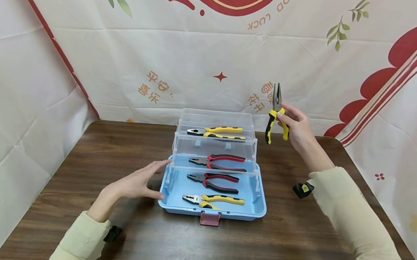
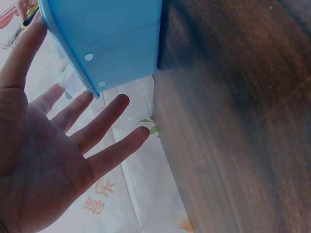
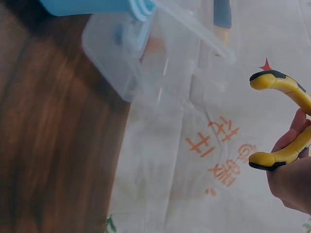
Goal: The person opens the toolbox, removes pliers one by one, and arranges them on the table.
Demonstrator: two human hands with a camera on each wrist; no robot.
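Observation:
Raised beside the toolbox, my right hand pinches a pair of yellow-and-black long-nose pliers, jaws upward and handles spread. My left hand touches the left rim of the blue toolbox with thumb and fingertips, its fingers spread and fairly straight. In the left wrist view the palm faces the box's side wall. Inside the box bottom lie yellow-handled pliers and red-and-black pliers. On the clear trays are another red-and-black pair and another yellow-and-black pair.
The toolbox stands open on a dark wooden table, its pinkish latch hanging at the front. Behind the table hangs a white printed cloth, which also runs down both sides. The clear trays rise toward the back of the box.

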